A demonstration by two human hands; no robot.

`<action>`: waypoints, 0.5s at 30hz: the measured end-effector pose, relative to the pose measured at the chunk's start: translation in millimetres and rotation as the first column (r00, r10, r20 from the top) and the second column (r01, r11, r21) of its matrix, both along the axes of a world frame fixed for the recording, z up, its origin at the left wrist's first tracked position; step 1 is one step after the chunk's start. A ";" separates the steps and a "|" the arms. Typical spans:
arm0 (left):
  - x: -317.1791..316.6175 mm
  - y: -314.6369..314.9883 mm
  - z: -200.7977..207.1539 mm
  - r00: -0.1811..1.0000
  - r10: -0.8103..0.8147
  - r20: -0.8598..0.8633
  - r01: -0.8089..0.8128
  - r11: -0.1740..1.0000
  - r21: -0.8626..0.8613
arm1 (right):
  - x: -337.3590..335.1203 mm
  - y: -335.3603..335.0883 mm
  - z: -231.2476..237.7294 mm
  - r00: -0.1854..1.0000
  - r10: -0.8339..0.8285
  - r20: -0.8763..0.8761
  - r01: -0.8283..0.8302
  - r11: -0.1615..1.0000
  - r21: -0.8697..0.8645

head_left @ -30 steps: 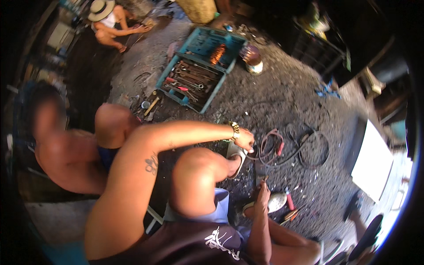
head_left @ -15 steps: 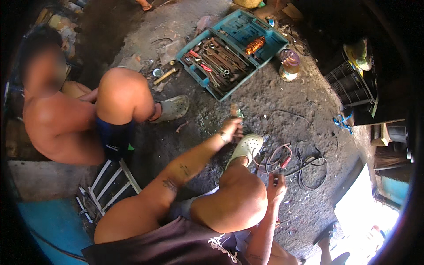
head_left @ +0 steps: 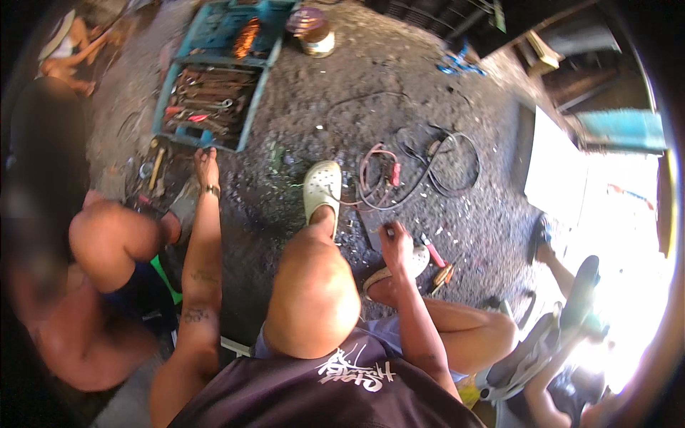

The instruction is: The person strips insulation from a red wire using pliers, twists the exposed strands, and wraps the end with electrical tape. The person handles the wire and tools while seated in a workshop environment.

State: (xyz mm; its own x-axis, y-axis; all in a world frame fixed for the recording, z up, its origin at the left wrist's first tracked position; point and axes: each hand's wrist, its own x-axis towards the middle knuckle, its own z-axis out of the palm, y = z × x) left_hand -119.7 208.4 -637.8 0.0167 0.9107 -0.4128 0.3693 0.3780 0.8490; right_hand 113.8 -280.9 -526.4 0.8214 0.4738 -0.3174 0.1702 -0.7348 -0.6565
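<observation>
My left hand (head_left: 207,170) reaches forward to the near edge of a teal toolbox (head_left: 248,114), its fingers stretched out. Whether they touch the rim is hard to tell. Rusty wrenches (head_left: 210,89) and a red-handled tool (head_left: 198,118) lie inside. My right hand (head_left: 397,246) is closed low over my right shoe, and what its fingers hold is too dark to make out. Just beside it a flat grey plate (head_left: 372,228) lies on the ground. Cables with a red clamp (head_left: 395,173) coil beyond that hand.
A copper-coloured coil (head_left: 247,38) rests in the toolbox lid, with a jar (head_left: 317,41) beside it. A hammer (head_left: 156,168) lies near another person's knee (head_left: 114,239). A red-handled tool (head_left: 432,251) is right of my shoe. Another person sits at lower right.
The view has swung to the right, so the toolbox now appears farther left. My left hand has gone from beside my left shoe to the toolbox's near edge. My right hand stays low and closed.
</observation>
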 end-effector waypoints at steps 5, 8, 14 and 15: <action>81.2 -111.0 25.4 0.954 -0.294 0.052 0.288 0.951 0.109 | 38.1 124.8 -43.0 0.981 -0.194 0.018 0.190 0.972 0.136; 129.6 -159.7 32.5 0.880 -0.439 0.182 0.449 0.893 -0.020 | 60.4 181.4 -56.3 0.845 -0.363 -0.393 0.340 0.931 -0.130; 195.7 -152.7 65.7 0.796 -0.467 0.386 0.606 0.613 -0.507 | 51.8 142.9 4.2 0.970 0.088 -0.228 -0.001 0.935 0.354; 201.0 -154.9 78.4 0.710 -0.331 0.622 0.680 0.553 -0.481 | 46.0 129.5 18.5 0.958 0.128 -0.257 -0.036 0.942 0.332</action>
